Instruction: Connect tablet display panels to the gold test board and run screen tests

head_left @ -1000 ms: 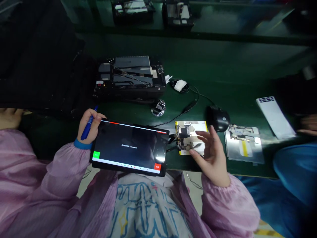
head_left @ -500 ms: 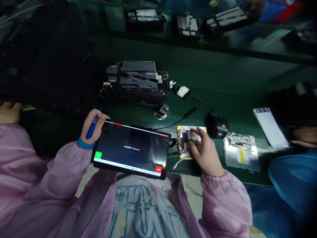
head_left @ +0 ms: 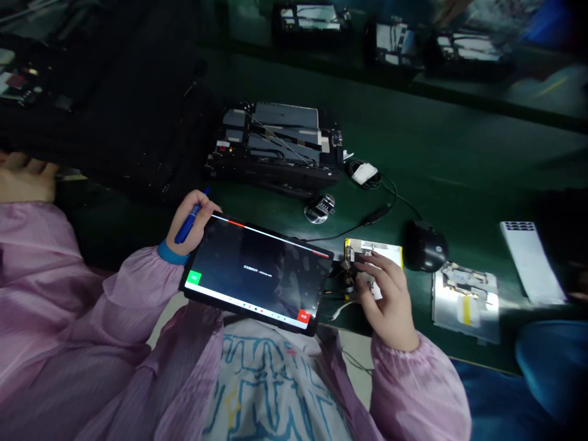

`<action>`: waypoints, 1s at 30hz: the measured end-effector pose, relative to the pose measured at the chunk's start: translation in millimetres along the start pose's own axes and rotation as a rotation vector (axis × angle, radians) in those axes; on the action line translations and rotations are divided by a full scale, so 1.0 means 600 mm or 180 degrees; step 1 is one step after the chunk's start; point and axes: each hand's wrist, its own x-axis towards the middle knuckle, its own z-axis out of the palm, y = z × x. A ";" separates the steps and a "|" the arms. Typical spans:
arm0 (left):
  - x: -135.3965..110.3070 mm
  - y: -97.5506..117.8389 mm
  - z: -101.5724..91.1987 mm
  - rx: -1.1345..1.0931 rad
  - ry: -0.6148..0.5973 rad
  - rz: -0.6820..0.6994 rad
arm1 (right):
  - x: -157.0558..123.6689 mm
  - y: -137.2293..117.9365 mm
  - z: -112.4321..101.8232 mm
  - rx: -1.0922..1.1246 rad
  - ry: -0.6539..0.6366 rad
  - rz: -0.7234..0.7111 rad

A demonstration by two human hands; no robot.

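Observation:
My left hand (head_left: 190,222) is closed on the upper left corner of a black tablet (head_left: 261,275) and also keeps a blue pen (head_left: 188,223) between its fingers. The tablet is tilted over the bench's front edge, its lit screen showing a green box and a red box. To its right lies a yellow-edged battery pack (head_left: 392,252) with a small circuit board (head_left: 350,283), joined to the tablet's side by short cables. My right hand (head_left: 388,294) rests over that board, thumb and fingertips drawn close together; what they grip is hidden.
A stack of opened tablet bodies (head_left: 285,138) stands behind. Nearby lie a round chrome piece (head_left: 320,209), a coiled cable (head_left: 365,174), a black mouse (head_left: 426,246), a metal plate (head_left: 466,306) and a white strip (head_left: 533,260). At far left is another person's hand (head_left: 27,177).
The camera view has shifted, moving most bench things rightward. My right fingers have changed position over the board, covering more of its dark part. My left hand keeps the tablet and pen.

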 end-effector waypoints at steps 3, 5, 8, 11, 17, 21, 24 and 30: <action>-0.001 0.000 0.000 0.0060 0.0023 0.0049 | 0.003 -0.008 -0.004 -0.0134 0.0220 0.0048; -0.001 0.002 0.001 0.0052 0.0021 0.0039 | 0.002 -0.014 -0.009 -0.0092 0.0199 0.0060; -0.001 0.004 0.003 -0.0044 -0.0006 0.0005 | -0.004 -0.046 -0.016 0.0159 0.0098 -0.0250; -0.003 0.007 0.005 -0.0096 -0.0019 -0.0007 | -0.015 -0.106 -0.013 0.0258 -0.0027 -0.0847; -0.011 0.017 0.010 -0.0111 -0.0077 -0.0012 | -0.011 -0.241 0.042 -0.0110 -0.0978 -0.1256; -0.014 0.021 0.012 -0.0147 -0.0087 -0.0039 | 0.025 -0.318 0.100 -0.0134 -0.1220 -0.1196; -0.015 0.022 0.010 -0.0121 -0.0051 -0.0024 | 0.049 -0.353 0.130 -0.0164 -0.1292 -0.1079; -0.018 0.025 0.007 -0.0073 -0.0063 0.0030 | 0.030 -0.317 0.094 -0.0155 -0.0772 -0.0780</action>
